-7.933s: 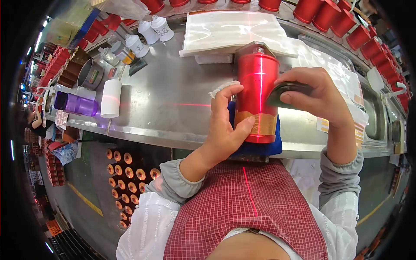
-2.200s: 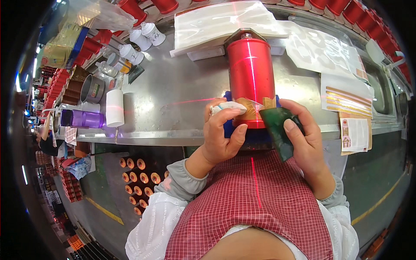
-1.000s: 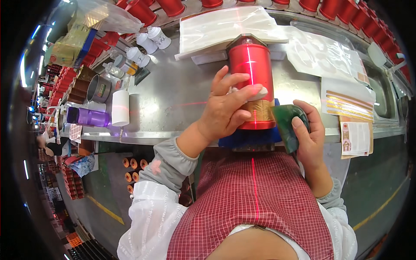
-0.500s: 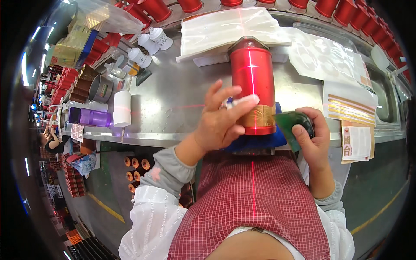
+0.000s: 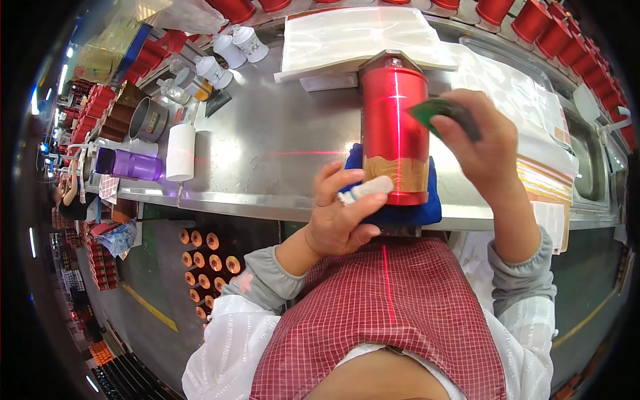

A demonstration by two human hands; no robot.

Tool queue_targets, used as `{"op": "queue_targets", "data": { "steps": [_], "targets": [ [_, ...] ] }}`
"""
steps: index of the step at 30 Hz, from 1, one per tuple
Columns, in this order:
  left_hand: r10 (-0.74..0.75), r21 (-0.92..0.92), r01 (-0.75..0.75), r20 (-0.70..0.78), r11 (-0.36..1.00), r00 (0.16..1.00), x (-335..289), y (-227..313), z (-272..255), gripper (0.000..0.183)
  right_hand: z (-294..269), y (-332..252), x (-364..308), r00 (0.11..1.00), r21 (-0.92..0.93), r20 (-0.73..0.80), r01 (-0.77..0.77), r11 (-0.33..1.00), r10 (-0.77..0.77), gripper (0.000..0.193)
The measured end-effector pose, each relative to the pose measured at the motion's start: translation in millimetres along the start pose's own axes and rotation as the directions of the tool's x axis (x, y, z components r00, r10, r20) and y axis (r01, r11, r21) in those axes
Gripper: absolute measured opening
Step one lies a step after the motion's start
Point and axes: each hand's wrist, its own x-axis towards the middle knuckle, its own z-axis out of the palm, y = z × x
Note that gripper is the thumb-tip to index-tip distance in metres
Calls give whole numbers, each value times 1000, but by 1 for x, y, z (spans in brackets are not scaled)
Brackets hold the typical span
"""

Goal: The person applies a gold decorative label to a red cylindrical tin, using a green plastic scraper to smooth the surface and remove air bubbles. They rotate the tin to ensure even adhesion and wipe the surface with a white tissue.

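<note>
A shiny red cylinder [image 5: 383, 127] with a gold patterned band [image 5: 410, 175] near its close end lies lengthwise before me, over a blue cloth [image 5: 432, 200]. My left hand [image 5: 343, 213] is open at the band's lower left, fingers spread; white wrapping covers one finger. Whether that fingertip touches the band, I cannot tell. Beside the cylinder's upper right side, my right hand [image 5: 490, 143] grips a flat green scraper [image 5: 443, 115] with a darker grip part. A red laser line runs along the cylinder's length.
White sheets [image 5: 360, 40] cover the back of the metal bench [image 5: 280, 133]. Gold strips [image 5: 547, 177] lie at right, near a sink [image 5: 587, 160]. On the left stand a white roll [image 5: 180, 152], a purple bottle [image 5: 130, 165] and several white bottles [image 5: 250, 43]. Red cylinders [image 5: 533, 19] line the back.
My right hand has moved up and away from me with the scraper, from beside the gold band to the cylinder's upper side. My left hand has dropped lower, toward the near end.
</note>
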Motion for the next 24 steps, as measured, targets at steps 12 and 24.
{"op": "queue_targets", "data": {
  "steps": [12,24],
  "targets": [
    [194,-24,-193,158,981,968,74,-38,2,46,-26,-12,-64,845,386,95,-518,763,526,29],
    [-65,-95,70,58,993,996,69,-28,-2,35,-23,-13,-67,849,444,152,-517,732,507,23]
  ]
}}
